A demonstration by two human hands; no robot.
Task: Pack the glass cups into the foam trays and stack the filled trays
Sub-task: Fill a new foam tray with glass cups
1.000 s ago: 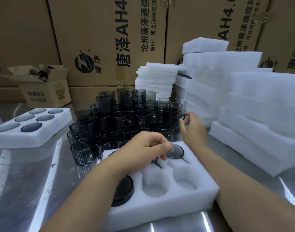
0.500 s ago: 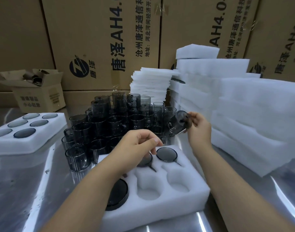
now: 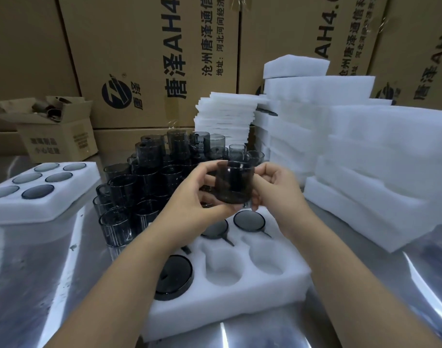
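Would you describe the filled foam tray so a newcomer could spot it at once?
Start at the cluster of dark glass cups mid-table. Left of it sits a white foam tray. Unlike the nearer tray, all six of its holes hold cups.

Both hands are up together, the left hand [image 3: 189,197] and right hand [image 3: 277,187] gripping one smoky glass cup [image 3: 233,184] between them, upright. Directly beneath the hands sits the foam tray [image 3: 240,305] on the desk [image 3: 39,285], three dark cups seated, two pockets empty under the right wrist. Beyond the left hand crowd the loose cups [image 3: 144,177]; further left, a filled tray [image 3: 51,209]. Right of the right hand, stacked foam [image 3: 378,172].
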